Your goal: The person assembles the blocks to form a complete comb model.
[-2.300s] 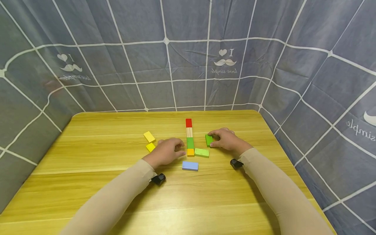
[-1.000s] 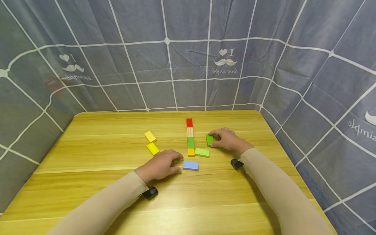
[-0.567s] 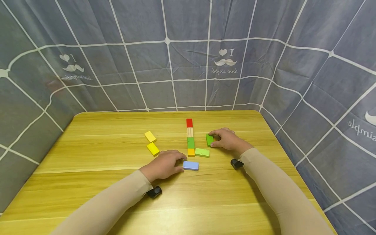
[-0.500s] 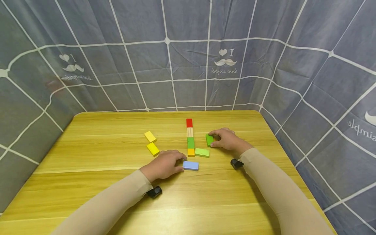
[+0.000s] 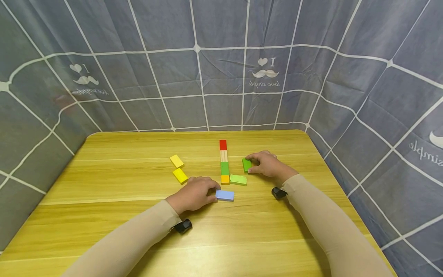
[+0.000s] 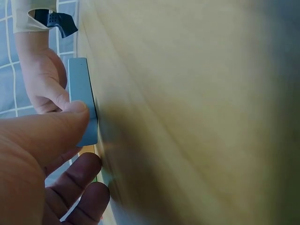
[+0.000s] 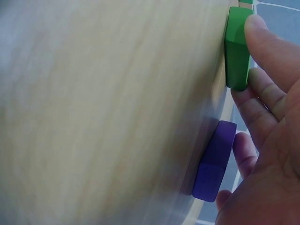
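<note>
In the head view my left hand pinches the left end of a light blue block lying on the table. The left wrist view shows its thumb pressed against the side of that blue block. My right hand holds a dark green block, thumb at the near end and a finger at the far end. In the right wrist view this green block stays close to the tabletop. A purple block lies by the other right fingers, hidden from the head view.
Between the hands, red, plain wood, green and orange pieces form a straight row. A light green block lies beside its near end. Two yellow blocks lie left. Grey checked curtains surround the wooden table.
My left hand has come from beside the row toward the near side, then right onto the end of the blue block. My right hand has kept its place at the dark green block.
</note>
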Action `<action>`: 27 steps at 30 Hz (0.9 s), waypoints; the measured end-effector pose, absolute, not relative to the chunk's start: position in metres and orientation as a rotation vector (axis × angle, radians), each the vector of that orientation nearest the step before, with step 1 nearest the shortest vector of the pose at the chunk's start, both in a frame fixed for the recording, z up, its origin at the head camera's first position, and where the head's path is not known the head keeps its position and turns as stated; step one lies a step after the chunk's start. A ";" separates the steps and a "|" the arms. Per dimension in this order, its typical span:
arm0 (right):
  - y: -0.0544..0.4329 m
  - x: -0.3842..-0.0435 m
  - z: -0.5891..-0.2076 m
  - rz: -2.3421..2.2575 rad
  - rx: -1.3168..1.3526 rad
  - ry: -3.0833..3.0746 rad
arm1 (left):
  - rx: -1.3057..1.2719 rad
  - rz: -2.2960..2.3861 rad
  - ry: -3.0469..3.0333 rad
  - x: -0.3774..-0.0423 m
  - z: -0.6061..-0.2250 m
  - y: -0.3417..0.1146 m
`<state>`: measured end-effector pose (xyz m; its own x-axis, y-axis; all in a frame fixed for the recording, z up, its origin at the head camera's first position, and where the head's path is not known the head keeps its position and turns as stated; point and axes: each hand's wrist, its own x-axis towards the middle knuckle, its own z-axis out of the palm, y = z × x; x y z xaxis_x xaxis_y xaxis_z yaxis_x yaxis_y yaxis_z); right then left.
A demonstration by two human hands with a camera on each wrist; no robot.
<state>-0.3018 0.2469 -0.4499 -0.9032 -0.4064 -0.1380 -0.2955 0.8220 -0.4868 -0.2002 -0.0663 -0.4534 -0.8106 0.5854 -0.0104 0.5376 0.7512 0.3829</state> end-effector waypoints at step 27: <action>0.247 -0.302 -0.451 -0.693 -0.511 2.757 | 0.900 0.504 2.816 -0.189 -0.448 -0.045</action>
